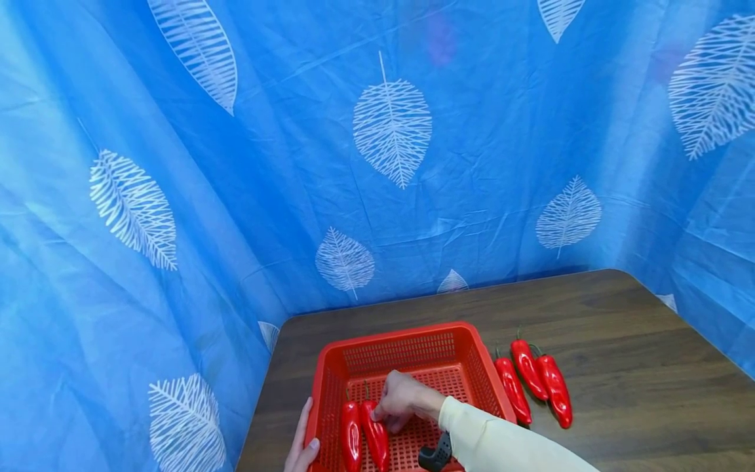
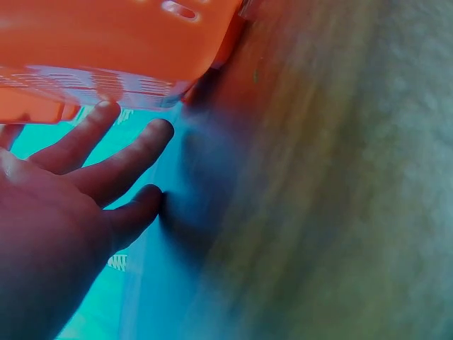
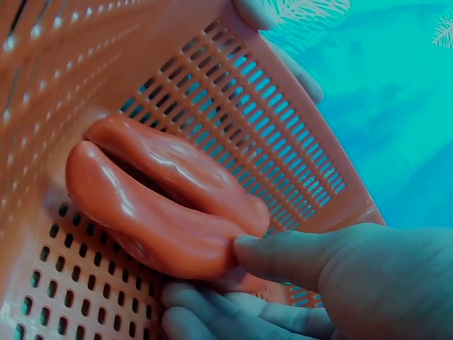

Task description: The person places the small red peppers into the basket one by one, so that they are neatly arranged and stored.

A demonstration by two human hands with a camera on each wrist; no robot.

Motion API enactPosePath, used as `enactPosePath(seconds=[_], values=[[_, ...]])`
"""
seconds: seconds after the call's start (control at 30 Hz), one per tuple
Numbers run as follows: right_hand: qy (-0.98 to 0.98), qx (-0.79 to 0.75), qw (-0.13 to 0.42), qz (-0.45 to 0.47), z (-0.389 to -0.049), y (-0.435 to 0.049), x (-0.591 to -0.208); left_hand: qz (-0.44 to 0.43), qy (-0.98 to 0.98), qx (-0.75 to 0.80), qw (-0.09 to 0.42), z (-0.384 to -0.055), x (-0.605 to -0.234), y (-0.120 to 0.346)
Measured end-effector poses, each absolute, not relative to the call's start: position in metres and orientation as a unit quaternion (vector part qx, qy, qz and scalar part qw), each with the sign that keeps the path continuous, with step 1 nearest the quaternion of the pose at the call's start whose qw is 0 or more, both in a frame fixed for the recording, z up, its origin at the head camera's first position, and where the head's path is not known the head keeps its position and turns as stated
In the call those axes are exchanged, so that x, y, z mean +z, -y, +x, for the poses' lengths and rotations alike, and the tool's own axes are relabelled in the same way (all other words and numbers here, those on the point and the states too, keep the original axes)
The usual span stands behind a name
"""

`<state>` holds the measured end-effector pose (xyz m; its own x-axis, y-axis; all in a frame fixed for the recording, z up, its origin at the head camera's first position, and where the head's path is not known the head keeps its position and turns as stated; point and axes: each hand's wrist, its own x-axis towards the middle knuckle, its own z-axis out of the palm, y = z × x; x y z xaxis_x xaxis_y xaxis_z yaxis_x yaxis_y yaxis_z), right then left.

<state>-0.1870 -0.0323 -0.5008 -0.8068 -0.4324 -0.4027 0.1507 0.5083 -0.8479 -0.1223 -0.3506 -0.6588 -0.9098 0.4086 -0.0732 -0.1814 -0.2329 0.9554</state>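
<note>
A red plastic basket [image 1: 407, 333] with slotted walls stands on the table. Two glossy red chili peppers lie side by side in its left part, a left pepper [image 1: 351, 432] and a right pepper [image 1: 377, 440]. My right hand [image 1: 408, 397] reaches inside and pinches the right pepper near its stem end. In the right wrist view the thumb [image 3: 283, 256] presses on that pepper, while the other fingers are beneath and beside it. At the basket's left side, my left hand [image 1: 301, 446] holds the rim, thumb over the edge and fingers spread along the outer wall.
Right of the basket, three more red chili peppers lie on the brown wooden table [image 1: 625, 367]: one pepper [image 1: 513, 390] close to the basket wall, then a middle pepper [image 1: 529, 369] and an outer pepper [image 1: 555, 391]. A blue leaf-patterned curtain [image 1: 472, 151] hangs behind.
</note>
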Motion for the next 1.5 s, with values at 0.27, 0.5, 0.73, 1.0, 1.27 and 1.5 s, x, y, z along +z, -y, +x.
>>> enactPosePath(seconds=[0.27,0.5,0.73,1.0,1.27,1.5], values=[[-0.822,-0.476,0.300,-0.088,-0.189,0.033,-0.501,0.090,-0.559,0.797,0.210,-0.127,-0.666,0.355],[-0.840,-0.446,0.295,-0.092,-0.191,0.034,-0.501,0.104,-0.554,0.800,0.204,-0.126,-0.662,0.353],[-0.863,-0.422,0.255,-0.108,-0.193,0.032,-0.495,0.090,-0.548,0.806,0.205,-0.124,-0.662,0.353],[-0.832,-0.471,0.249,-0.154,-0.199,0.013,-0.469,0.071,-0.553,0.804,0.207,-0.126,-0.668,0.355],[-0.774,-0.505,0.316,-0.215,-0.208,-0.020,-0.442,0.105,-0.534,0.814,0.206,-0.124,-0.664,0.353],[-0.759,-0.518,0.319,-0.231,-0.219,-0.058,-0.419,0.123,-0.537,0.813,0.188,-0.117,-0.647,0.344]])
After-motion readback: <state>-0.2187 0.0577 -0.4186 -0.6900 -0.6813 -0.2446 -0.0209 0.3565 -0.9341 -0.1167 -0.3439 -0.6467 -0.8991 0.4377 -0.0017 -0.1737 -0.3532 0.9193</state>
